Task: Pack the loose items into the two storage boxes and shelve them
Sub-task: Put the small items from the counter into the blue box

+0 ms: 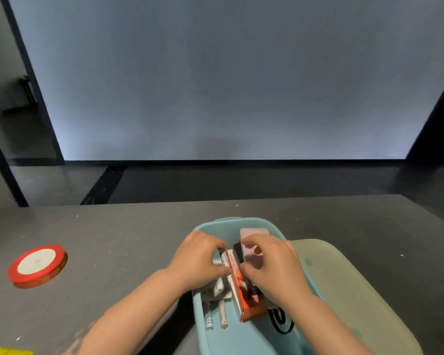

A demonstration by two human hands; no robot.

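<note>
Hands, left (199, 254) and right (269, 262), curled on items inside blue box (241, 336); red tape roll (37, 265) well left.

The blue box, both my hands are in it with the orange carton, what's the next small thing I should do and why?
Probably settle the orange carton flat and let go. It stands on edge in the blue box, wedged between both hands: left hand, right hand. Then the red tape roll, loose on the table, could be picked up next.
</note>
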